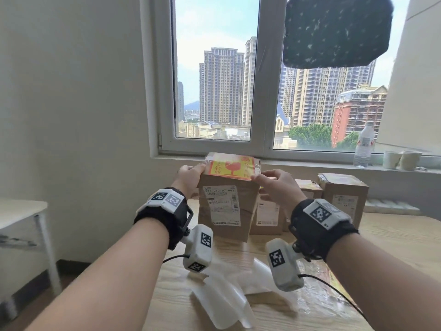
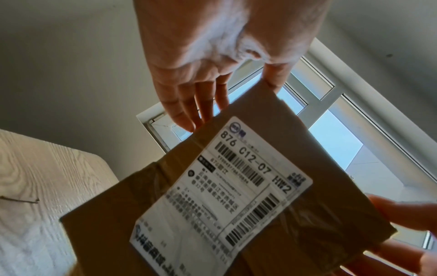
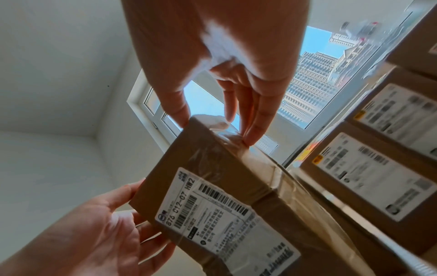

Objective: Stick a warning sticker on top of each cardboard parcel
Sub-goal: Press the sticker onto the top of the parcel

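Note:
A tall cardboard parcel with a white shipping label stands at the middle of the wooden table. A yellow and red warning sticker lies on its top face. My left hand holds the top left edge, thumb at the top corner and fingers along the left side. My right hand pinches the top right corner by the sticker's edge, thumb in front and fingers on the taped side. The wrist views show the label face of the parcel but hide the sticker.
More cardboard parcels stand to the right, a low one just behind my right hand and a larger one further right. Peeled white backing sheets lie near the table's front. A water bottle and paper cups sit on the sill.

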`<control>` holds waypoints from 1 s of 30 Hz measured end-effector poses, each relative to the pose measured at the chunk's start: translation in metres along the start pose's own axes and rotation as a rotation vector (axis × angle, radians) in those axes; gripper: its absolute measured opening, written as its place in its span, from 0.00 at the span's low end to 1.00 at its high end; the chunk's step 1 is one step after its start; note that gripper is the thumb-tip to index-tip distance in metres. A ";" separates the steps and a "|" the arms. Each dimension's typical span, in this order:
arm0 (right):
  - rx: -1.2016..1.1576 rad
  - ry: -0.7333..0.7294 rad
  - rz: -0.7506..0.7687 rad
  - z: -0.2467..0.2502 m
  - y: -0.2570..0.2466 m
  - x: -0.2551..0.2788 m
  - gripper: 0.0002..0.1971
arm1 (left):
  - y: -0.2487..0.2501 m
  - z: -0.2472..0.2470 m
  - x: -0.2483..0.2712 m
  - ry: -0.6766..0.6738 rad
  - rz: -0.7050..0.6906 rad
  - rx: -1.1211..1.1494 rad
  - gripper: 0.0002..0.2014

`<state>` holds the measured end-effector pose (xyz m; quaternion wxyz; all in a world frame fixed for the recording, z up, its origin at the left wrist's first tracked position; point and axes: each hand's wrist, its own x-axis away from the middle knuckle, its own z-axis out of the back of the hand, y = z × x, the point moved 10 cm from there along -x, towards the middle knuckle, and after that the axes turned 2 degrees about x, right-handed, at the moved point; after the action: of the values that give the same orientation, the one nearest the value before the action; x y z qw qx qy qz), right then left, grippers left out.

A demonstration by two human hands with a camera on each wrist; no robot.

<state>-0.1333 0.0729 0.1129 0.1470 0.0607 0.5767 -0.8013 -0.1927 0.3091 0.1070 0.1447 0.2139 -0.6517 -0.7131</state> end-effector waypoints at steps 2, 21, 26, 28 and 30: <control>-0.037 -0.027 0.002 -0.014 -0.010 -0.002 0.19 | 0.005 0.018 -0.003 0.047 -0.037 -0.018 0.20; -0.093 -0.418 -0.074 -0.193 -0.003 -0.057 0.03 | -0.082 0.128 -0.095 0.221 0.069 0.033 0.22; -0.186 -0.435 -0.133 -0.202 0.021 -0.080 0.12 | -0.106 0.110 -0.132 0.151 0.076 0.008 0.14; -0.186 -0.441 -0.145 -0.206 0.029 -0.086 0.08 | -0.121 0.105 -0.146 0.119 0.094 -0.013 0.12; -0.162 -0.445 -0.149 -0.209 0.034 -0.091 0.09 | -0.129 0.099 -0.153 0.094 0.102 -0.049 0.07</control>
<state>-0.0517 0.2749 0.0376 0.2151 -0.1719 0.5955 -0.7547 -0.0998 0.4836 0.0023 0.2164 0.2099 -0.6368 -0.7096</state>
